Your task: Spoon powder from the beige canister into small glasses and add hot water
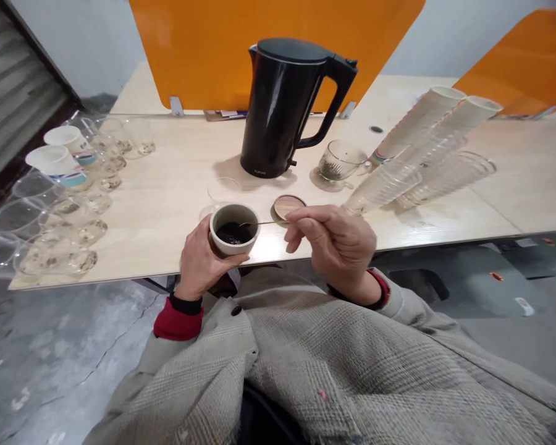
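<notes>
Pale tabletop [176,191] bears kettle [275,105] and stacked cups [414,130], left grip [201,256] wrapped round cup [235,250], right grip [336,241] pinching stick [269,222].

Left hand [201,258] and right hand [337,246], bare, both gripping.
Left: cupped, thumb extended inward. Right: thumb and forefinger pinched, other fingers curled.

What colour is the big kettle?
The kettle is black all over, lid and handle too; it shows best in the head view.
</notes>
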Demonstrator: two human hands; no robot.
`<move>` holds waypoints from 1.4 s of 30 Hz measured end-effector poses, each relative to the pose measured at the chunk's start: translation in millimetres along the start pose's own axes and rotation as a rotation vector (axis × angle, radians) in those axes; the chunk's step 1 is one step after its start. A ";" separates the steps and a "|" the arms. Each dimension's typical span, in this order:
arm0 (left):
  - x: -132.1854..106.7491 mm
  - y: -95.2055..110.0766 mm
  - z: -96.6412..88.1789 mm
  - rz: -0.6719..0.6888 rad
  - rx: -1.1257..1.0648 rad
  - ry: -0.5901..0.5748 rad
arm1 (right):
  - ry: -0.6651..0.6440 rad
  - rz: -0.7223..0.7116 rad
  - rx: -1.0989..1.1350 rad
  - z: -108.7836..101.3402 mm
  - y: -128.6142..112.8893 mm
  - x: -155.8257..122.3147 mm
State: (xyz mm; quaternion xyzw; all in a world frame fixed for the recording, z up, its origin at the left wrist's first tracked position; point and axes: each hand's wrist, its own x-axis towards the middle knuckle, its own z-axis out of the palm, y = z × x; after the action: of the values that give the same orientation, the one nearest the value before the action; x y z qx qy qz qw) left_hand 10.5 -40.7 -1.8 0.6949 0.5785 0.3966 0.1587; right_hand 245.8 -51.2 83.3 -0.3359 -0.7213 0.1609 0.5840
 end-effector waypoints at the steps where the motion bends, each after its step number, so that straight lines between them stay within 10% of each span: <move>1: -0.4 -0.3 0.0 0.000 0.004 0.002 | -0.025 -0.005 0.003 4.2 2.2 0.0; 10: -1.8 0.7 -1.4 0.002 0.028 -0.003 | -0.104 0.068 0.065 34.9 18.3 7.0; 31: -2.4 1.8 -1.8 0.004 0.031 -0.006 | -0.289 0.171 0.117 34.7 15.6 17.3; 42: -1.6 -0.9 -0.5 0.023 0.008 0.005 | -0.041 0.367 0.335 27.1 25.5 22.5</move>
State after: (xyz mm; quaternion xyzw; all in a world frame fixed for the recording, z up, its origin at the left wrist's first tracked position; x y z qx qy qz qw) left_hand 9.5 -42.1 -2.6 0.7011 0.5723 0.3980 0.1499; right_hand 225.6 -13.3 76.7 -0.3564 -0.6231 0.3885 0.5777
